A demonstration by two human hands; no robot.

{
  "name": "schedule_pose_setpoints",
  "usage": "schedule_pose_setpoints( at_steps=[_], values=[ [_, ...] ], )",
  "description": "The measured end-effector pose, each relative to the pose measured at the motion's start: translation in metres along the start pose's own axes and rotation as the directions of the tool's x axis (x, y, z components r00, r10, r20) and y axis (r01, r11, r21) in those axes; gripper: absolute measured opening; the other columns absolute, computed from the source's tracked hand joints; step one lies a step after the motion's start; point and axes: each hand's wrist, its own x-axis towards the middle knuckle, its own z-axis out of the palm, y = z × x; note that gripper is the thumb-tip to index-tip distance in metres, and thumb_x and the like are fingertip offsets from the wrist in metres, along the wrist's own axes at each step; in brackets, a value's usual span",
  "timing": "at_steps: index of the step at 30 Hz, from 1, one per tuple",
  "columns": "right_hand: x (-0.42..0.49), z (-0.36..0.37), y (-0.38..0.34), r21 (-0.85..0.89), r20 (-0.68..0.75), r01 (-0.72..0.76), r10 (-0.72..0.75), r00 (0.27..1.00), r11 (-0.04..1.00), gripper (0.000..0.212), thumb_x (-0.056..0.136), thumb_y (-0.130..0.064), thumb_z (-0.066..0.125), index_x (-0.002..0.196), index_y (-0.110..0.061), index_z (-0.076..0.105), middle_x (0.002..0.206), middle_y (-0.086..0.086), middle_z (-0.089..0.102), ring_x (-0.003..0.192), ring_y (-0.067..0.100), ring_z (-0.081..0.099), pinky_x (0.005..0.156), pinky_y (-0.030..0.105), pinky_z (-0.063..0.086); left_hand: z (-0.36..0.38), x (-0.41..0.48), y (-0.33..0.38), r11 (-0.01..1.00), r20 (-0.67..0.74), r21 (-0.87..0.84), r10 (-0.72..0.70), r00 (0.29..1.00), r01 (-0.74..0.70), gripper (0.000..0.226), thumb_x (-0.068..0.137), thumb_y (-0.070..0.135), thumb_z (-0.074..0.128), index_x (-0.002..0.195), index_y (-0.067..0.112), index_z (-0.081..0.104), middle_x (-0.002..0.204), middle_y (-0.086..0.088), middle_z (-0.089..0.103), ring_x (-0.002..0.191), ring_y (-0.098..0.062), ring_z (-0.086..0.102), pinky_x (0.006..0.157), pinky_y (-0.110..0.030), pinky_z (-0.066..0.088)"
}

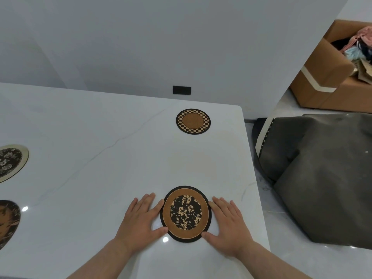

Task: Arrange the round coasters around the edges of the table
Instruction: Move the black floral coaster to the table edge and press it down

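Note:
A round coaster with a brown ring and a black floral centre (185, 214) lies flat near the right edge of the white table (104, 158). My left hand (138, 220) rests flat against its left rim, and my right hand (228, 224) against its right rim, fingers spread, touching the edges. Farther back near the far right corner sits a checkered-rim coaster (193, 121). Two more coasters are cut off at the left: a pale-rimmed floral coaster (11, 162) and a dark brown coaster (8, 222).
Off the table's right edge lies a dark grey cloth-covered bulk (322, 174). An open cardboard box (330, 77) full of clothes stands behind it. A black wall socket (181, 90) sits beyond the far edge.

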Motion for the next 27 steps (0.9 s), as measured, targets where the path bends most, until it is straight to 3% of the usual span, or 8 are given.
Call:
schedule_pose_setpoints(
  at_steps=[3,6,8,11,14,19,27],
  values=[
    [0.001,-0.005,0.000,-0.009,0.037,0.005,-0.005,0.999,1.000,0.092,0.077,-0.077,0.037,0.152,-0.030,0.015,0.163,-0.009,0.008,0.150,0.013,-0.001,0.118,0.031,-0.014,-0.009,0.002,0.003,0.999,0.051,0.032,-0.013,0.999,0.012,0.087,0.074,0.084,0.031,0.149,0.040,0.019,0.161,0.000,0.013,0.148,-0.017,0.004,0.111,-0.026,-0.019],
    [0.007,-0.021,-0.002,-0.001,0.109,0.004,-0.004,0.994,1.000,0.080,0.084,-0.067,0.044,0.151,-0.030,0.022,0.162,-0.008,0.016,0.149,0.015,0.010,0.120,0.031,-0.002,-0.030,0.005,0.009,0.998,0.209,0.059,-0.021,0.978,0.009,0.083,0.081,0.070,0.040,0.151,0.036,0.011,0.162,-0.001,0.003,0.148,-0.018,-0.002,0.117,-0.034,-0.006],
    [0.014,-0.038,-0.005,0.037,0.165,-0.028,0.022,0.986,0.999,0.065,0.091,-0.056,0.048,0.147,-0.027,0.033,0.159,-0.005,0.027,0.146,0.016,0.022,0.119,0.031,0.013,-0.047,0.012,0.014,0.999,0.292,0.040,-0.030,0.956,0.019,0.072,0.088,0.057,0.046,0.149,0.029,0.023,0.159,-0.002,0.015,0.147,-0.020,0.011,0.118,-0.034,0.013],
    [0.020,-0.065,-0.010,0.115,0.239,-0.110,0.080,0.968,0.987,0.052,0.097,-0.043,0.048,0.144,-0.021,0.041,0.150,-0.002,0.041,0.138,0.017,0.036,0.114,0.030,0.026,-0.072,0.021,0.022,0.998,0.357,0.003,-0.058,0.932,0.061,0.052,0.089,0.050,0.049,0.136,0.026,0.046,0.141,0.003,0.042,0.132,-0.018,0.040,0.105,-0.035,0.037],
    [0.018,-0.087,-0.016,0.134,0.214,-0.124,0.094,0.972,0.983,0.042,0.101,-0.033,0.042,0.142,-0.024,0.045,0.148,-0.005,0.046,0.137,0.015,0.040,0.113,0.029,0.028,-0.096,0.022,0.032,0.991,0.319,-0.084,-0.072,0.945,0.104,0.048,0.094,0.044,0.048,0.140,0.030,0.043,0.146,0.007,0.042,0.134,-0.014,0.038,0.110,-0.031,0.032],
    [0.009,-0.129,-0.032,0.163,0.131,-0.074,0.053,0.990,0.984,0.042,0.101,-0.024,0.042,0.142,-0.029,0.043,0.150,-0.011,0.043,0.139,0.011,0.036,0.115,0.026,0.026,-0.138,0.005,0.037,0.973,0.198,-0.180,-0.111,0.974,0.148,0.052,0.093,0.048,0.050,0.142,0.032,0.040,0.150,0.011,0.038,0.136,-0.008,0.036,0.112,-0.027,0.030],
    [-0.009,-0.183,-0.074,0.144,0.055,0.102,-0.111,0.992,0.984,0.043,0.100,-0.027,0.045,0.143,-0.033,0.040,0.151,-0.015,0.040,0.139,0.007,0.034,0.114,0.024,0.025,-0.195,-0.059,0.038,0.936,0.020,-0.272,-0.229,0.973,0.226,0.045,0.092,0.049,0.050,0.135,0.036,0.047,0.143,0.018,0.044,0.128,-0.003,0.043,0.105,-0.024,0.036]
  ],
)
